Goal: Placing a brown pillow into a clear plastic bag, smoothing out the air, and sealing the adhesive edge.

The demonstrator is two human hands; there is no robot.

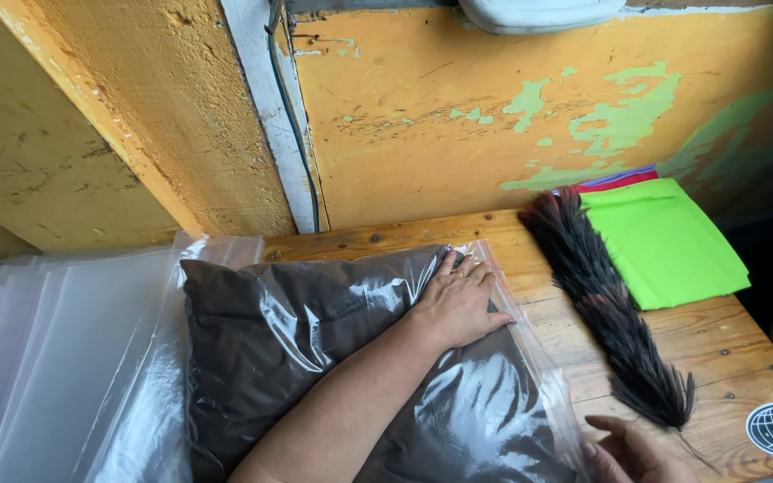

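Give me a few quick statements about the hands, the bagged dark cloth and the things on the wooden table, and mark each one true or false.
1. The left hand lies flat on the clear plastic bag holding dark brown cloth. True.
2. The feather brush lies on top of the bag. False: it lies on the wooden table, beside the bag.
3. Folded green fabric lies at the table's far right. True.
4. The right hand grips the brush. False: it is near the brush's tip, open, holding nothing.
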